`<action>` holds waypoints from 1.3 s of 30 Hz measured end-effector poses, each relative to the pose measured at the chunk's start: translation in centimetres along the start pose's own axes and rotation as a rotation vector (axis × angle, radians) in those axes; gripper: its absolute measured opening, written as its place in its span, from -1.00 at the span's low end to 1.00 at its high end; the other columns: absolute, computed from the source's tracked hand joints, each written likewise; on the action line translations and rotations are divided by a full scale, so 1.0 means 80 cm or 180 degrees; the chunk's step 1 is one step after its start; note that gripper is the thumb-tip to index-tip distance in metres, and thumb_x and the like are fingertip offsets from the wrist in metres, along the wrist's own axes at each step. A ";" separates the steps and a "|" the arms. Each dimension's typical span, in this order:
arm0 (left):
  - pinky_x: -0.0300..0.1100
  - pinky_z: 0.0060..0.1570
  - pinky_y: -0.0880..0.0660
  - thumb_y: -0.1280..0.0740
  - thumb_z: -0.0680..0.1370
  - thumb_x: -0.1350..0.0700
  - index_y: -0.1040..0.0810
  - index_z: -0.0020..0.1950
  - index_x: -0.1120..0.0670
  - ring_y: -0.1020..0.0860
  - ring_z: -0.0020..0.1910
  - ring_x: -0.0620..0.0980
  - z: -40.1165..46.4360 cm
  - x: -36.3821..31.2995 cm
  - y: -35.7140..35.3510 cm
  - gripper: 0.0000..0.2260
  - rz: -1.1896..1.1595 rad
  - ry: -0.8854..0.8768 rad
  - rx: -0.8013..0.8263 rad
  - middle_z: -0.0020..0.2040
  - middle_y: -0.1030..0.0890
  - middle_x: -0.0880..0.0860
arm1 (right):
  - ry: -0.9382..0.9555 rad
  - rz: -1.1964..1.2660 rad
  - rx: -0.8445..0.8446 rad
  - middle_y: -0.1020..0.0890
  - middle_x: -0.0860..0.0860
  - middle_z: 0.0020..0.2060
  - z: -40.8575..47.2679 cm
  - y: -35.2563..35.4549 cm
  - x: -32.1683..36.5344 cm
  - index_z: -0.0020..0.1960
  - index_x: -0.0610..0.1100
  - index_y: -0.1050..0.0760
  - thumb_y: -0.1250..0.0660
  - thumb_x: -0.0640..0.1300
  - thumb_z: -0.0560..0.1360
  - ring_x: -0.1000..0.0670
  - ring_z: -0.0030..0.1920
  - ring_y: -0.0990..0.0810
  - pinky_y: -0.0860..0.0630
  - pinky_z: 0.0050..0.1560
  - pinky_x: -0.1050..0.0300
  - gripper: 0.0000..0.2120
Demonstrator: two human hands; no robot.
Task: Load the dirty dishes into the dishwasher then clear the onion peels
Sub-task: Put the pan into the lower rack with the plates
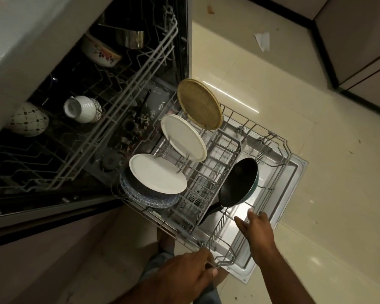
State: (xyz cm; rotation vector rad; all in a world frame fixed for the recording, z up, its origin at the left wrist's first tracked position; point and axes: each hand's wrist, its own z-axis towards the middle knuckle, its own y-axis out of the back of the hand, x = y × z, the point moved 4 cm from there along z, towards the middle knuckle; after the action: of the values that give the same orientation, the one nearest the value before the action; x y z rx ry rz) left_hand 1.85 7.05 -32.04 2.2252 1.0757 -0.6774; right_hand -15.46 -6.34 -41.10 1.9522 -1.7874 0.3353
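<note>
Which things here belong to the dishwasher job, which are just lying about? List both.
Job: lower rack, pan, white plates, tan plate, bowls, cup, left hand gripping the rack, right hand.
Lying about: paper scrap on the floor.

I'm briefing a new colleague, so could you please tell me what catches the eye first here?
The pulled-out lower rack stands out, with three plates standing in a row along its left side and a dark frying pan tilted at its middle. The left hand grips the rack's front edge, while the right hand reaches open near the pan.
</note>
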 end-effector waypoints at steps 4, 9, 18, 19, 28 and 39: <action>-0.26 -0.01 -0.45 -0.22 0.65 -0.24 -0.41 0.24 -0.20 -0.54 -0.06 -0.29 -0.005 0.023 0.004 -0.78 -0.0072 0.0103 -0.0083 -0.10 -0.58 -0.24 | 0.0141 -0.0090 0.0195 -0.54 -0.19 0.23 -0.005 -0.036 -0.003 0.29 -0.18 -0.39 -0.24 -0.21 0.70 -0.13 0.08 -0.73 -0.61 0.28 -0.13 -0.83; -0.18 0.16 -0.53 -0.19 0.62 -0.29 -0.40 0.25 -0.19 -0.60 0.09 -0.23 -0.009 0.053 0.011 -0.71 -0.0058 0.0192 -0.0162 0.13 -0.65 -0.16 | 0.0161 -0.0197 0.0451 -0.57 -0.27 0.23 -0.007 -0.119 0.002 0.19 -0.18 -0.43 -0.27 -0.30 0.66 -0.17 0.13 -0.68 -0.62 0.24 -0.09 -0.87; -0.14 0.18 -0.54 -0.14 0.61 -0.29 -0.29 0.43 -0.12 -0.58 0.19 -0.14 -0.022 0.116 0.039 -0.55 -0.0071 0.0446 -0.0385 0.22 -0.54 -0.12 | -0.0018 -0.0103 0.1252 -0.51 -0.39 0.25 -0.018 -0.299 0.045 0.44 -0.29 -0.30 -0.19 -0.43 0.63 -0.29 0.24 -0.62 -0.65 0.17 -0.07 -0.61; -0.14 0.19 -0.53 -0.11 0.62 -0.30 -0.33 0.42 -0.11 -0.57 0.21 -0.12 -0.023 0.124 0.041 -0.55 0.0040 0.0491 -0.0455 0.19 -0.51 -0.12 | -0.0033 -0.0204 0.1380 -0.50 -0.44 0.25 -0.020 -0.322 0.052 0.39 -0.30 -0.30 -0.18 -0.44 0.64 -0.31 0.29 -0.59 -0.62 0.22 -0.10 -0.66; -0.39 -0.18 -0.53 -0.05 0.47 -0.27 -0.35 0.25 -0.05 -0.64 -0.13 -0.25 -0.045 0.110 0.079 -0.54 0.0468 0.0373 -0.1030 0.09 -0.66 -0.15 | -0.0120 -0.0400 0.2550 -0.65 -0.11 0.06 -0.031 -0.487 0.091 0.34 -0.08 -0.47 -0.11 -0.12 0.72 -0.08 0.07 -0.63 -0.60 0.15 -0.02 -0.74; -0.12 0.03 -0.64 -0.08 0.72 -0.11 -0.54 0.40 0.07 -0.68 0.05 0.01 0.008 0.117 0.036 -0.58 0.1235 0.0288 -0.0978 0.15 -0.68 0.06 | -0.0056 -0.1119 0.1859 -0.53 -0.04 -0.02 0.023 -0.320 0.049 0.12 0.03 -0.40 -0.26 -0.06 0.47 -0.05 -0.09 -0.54 -0.55 0.08 -0.05 -0.77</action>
State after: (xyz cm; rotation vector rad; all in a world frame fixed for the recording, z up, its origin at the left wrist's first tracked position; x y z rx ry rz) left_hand 9.16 10.06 -37.79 2.1202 0.7005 -0.2297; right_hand 9.96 -9.55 -45.28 2.6185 -1.4101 0.7849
